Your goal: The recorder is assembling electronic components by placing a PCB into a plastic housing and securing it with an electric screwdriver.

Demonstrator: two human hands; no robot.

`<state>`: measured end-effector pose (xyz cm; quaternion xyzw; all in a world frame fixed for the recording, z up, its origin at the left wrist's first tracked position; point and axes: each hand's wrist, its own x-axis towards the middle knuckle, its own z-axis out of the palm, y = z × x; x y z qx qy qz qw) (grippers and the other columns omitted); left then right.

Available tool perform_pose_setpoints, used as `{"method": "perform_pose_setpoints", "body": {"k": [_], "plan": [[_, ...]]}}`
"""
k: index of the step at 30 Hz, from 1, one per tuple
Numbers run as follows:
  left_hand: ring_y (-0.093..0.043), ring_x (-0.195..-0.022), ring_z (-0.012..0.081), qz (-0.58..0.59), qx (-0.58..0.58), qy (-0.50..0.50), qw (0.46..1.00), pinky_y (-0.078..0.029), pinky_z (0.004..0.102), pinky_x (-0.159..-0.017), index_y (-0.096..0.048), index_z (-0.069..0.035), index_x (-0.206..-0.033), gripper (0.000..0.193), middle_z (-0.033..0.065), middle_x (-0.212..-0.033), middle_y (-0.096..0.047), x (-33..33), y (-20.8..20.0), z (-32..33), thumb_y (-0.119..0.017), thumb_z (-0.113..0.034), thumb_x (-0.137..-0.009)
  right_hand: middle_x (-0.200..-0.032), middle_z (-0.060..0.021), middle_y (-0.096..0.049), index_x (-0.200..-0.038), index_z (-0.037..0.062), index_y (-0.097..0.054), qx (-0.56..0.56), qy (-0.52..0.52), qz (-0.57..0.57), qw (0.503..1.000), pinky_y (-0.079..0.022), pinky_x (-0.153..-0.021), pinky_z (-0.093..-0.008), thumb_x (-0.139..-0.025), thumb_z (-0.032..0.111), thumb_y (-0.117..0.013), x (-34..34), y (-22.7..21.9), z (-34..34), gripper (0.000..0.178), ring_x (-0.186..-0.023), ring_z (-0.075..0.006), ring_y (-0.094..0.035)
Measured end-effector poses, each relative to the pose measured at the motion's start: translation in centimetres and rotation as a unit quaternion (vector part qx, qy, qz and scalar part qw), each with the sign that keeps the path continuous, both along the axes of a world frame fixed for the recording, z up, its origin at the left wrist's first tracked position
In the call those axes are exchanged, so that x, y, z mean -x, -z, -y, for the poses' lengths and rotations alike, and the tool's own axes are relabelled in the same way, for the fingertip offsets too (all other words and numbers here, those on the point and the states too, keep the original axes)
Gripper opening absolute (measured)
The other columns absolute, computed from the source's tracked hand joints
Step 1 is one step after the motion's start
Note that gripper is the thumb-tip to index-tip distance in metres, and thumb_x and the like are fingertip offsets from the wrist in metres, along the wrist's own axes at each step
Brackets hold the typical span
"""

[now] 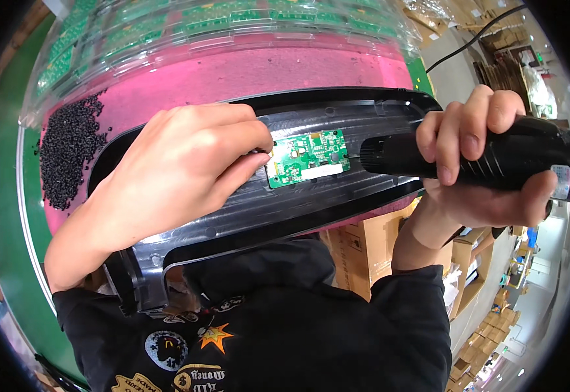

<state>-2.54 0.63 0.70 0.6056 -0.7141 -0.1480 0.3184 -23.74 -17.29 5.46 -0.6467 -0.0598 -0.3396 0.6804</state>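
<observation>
A green circuit board [311,158] lies inside a long black plastic housing [245,219]. My left hand [200,153] is at the board's left edge, thumb and fingertips drawn together there; whether a small part sits between them is hidden. In my right hand [481,144] is a black electric screwdriver [396,157], held nearly level with fingers wrapped round its body. Its thin bit points left and reaches the board's right edge, near a corner hole.
Many small black screws [72,150] are heaped on the pink mat [252,68] at the left. Clear plastic trays [219,26] of green boards stand along the far side. A black cable [474,39] runs at upper right. Cardboard boxes [363,251] stand below the bench.
</observation>
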Motion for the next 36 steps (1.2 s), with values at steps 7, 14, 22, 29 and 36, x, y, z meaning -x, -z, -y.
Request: {"method": "perform_pose_setpoints", "body": {"k": [7,14,22,29,36], "plan": [[-0.063,-0.076,0.032,0.014,-0.011,0.0,1.0,-0.051,0.0397,-0.065,-0.065,0.0,-0.091,0.01,0.0121,-0.084,-0.063,-0.1,0.2,0.0,-0.068,-0.001,-0.081,-0.077,-0.002,-0.049,-0.103,0.0056,-0.048,-0.004,-0.009,-0.007,1.0,-0.037,-0.05,-0.0269,-0.083,0.066,-0.06,-1.1,1.4,0.6,0.064,-0.046,-0.0084,-0.046],[-0.063,-0.076,0.0324,0.02,-0.035,-0.007,0.999,-0.05,0.0401,-0.065,-0.064,0.0,-0.089,0.009,0.012,-0.083,-0.062,0.1,-0.1,0.0,-0.069,-0.003,-0.082,-0.077,0.0,-0.049,-0.103,0.0078,-0.048,-0.01,-0.015,-0.003,1.0,-0.037,-0.05,-0.026,-0.08,0.069,-0.062,-1.0,1.7,0.2,0.066,-0.046,-0.0072,-0.046],[-0.063,-0.073,0.0309,0.001,0.015,0.007,1.0,-0.05,0.0382,-0.061,-0.065,0.001,-0.088,0.013,0.0115,-0.083,-0.063,-0.4,0.4,-0.1,-0.073,-0.004,-0.079,-0.08,-0.0002,-0.051,-0.105,0.007,-0.048,0.043,-0.052,-0.044,0.997,-0.039,-0.053,-0.0269,-0.08,0.065,-0.064,-1.3,0.4,-0.2,0.065,-0.049,-0.0081,-0.05],[-0.065,-0.073,0.0285,-0.065,0.009,0.045,0.997,-0.05,0.0355,-0.059,-0.067,0.001,-0.09,0.013,0.0115,-0.083,-0.067,-0.5,0.2,0.3,-0.073,-0.003,-0.079,-0.075,-0.0004,-0.053,-0.095,0.0088,-0.049,-0.12,-0.046,0.16,0.979,-0.043,-0.054,-0.026,-0.074,0.038,-0.074,-2.3,-0.6,-3.2,0.044,-0.045,-0.0079,-0.051],[-0.067,-0.07,0.0234,-0.162,0.046,0.078,0.983,-0.051,0.0316,-0.06,-0.069,0.002,-0.093,0.014,0.0117,-0.084,-0.07,-0.9,0.4,0.7,-0.074,-0.002,-0.08,-0.074,0.0038,-0.054,-0.092,0.0112,-0.05,-0.117,-0.028,0.228,0.966,-0.045,-0.054,-0.0238,-0.071,0.034,-0.074,-2.6,-0.6,-3.8,0.039,-0.046,-0.0049,-0.054]]}}
